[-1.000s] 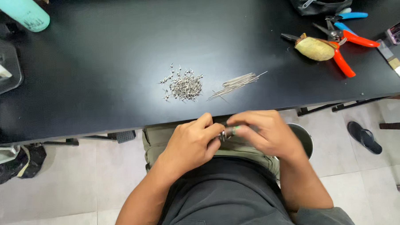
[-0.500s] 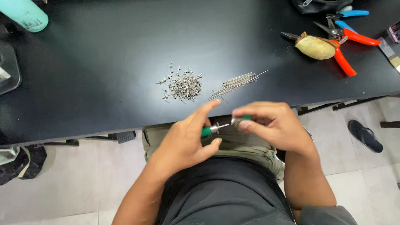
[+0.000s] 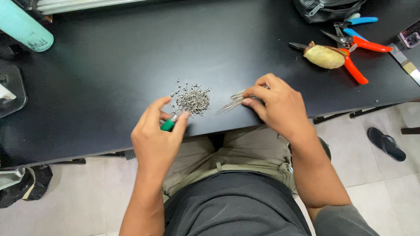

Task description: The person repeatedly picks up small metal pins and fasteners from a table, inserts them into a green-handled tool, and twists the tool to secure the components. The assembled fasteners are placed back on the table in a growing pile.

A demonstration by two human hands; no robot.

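Note:
My left hand (image 3: 157, 136) grips a small green-handled tool (image 3: 168, 125) at the front edge of the black table (image 3: 101, 80), its tip beside a pile of several tiny metal bits (image 3: 192, 98). My right hand (image 3: 274, 104) rests on the table with its fingertips pinching at a bundle of thin metal pins (image 3: 232, 102) that lie just right of the pile. Whether a pin is lifted between the fingers I cannot tell.
Red-handled pliers (image 3: 354, 57) with a yellowish wrapped tool (image 3: 324, 57) and blue-handled cutters (image 3: 360, 21) lie at the far right. A black pouch (image 3: 331, 2) sits behind them, a teal cylinder (image 3: 16, 24) at the far left. A sandal (image 3: 385, 143) lies on the floor.
Both hands moved from my lap up to the table. My left hand carried the green tool toward the small pile; my right hand reached to the pins.

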